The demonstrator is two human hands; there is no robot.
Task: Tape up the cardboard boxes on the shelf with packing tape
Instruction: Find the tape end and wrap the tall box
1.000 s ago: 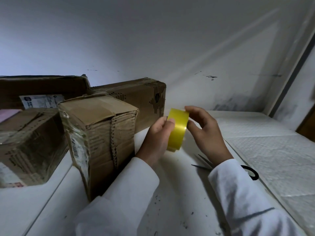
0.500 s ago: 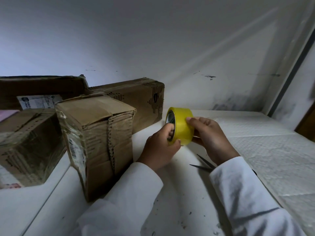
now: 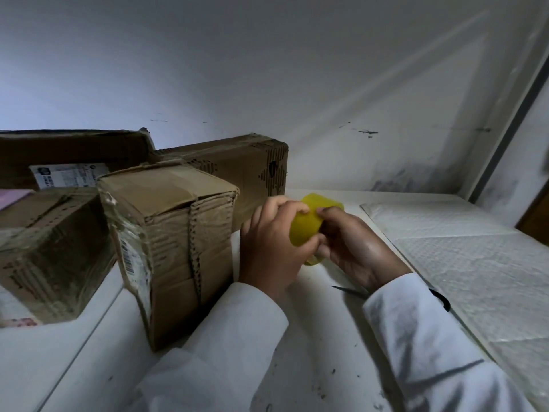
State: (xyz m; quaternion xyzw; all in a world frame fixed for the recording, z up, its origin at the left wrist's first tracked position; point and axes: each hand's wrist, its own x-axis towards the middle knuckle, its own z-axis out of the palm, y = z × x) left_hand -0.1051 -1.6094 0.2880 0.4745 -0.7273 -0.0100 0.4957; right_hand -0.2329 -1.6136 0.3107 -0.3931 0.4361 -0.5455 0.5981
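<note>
Both hands curled round the yellow tape roll (image 3: 306, 230), left hand (image 3: 269, 248) and right hand (image 3: 353, 245) each with grip clamped on it, beside the nearest cardboard box (image 3: 172, 242), scissors (image 3: 350, 289) on the shelf (image 3: 312, 367)

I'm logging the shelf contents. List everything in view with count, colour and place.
boxes: four, brown, on the shelf's left half, one nearest the hands
tape: one roll, yellow, held between both hands
scissors: one pair, black, on the shelf, partly hidden under the right sleeve
padding: white sheets, on the shelf at right
shelf: one, white, speckled
left hand: grips the tape
right hand: grips the tape
</note>
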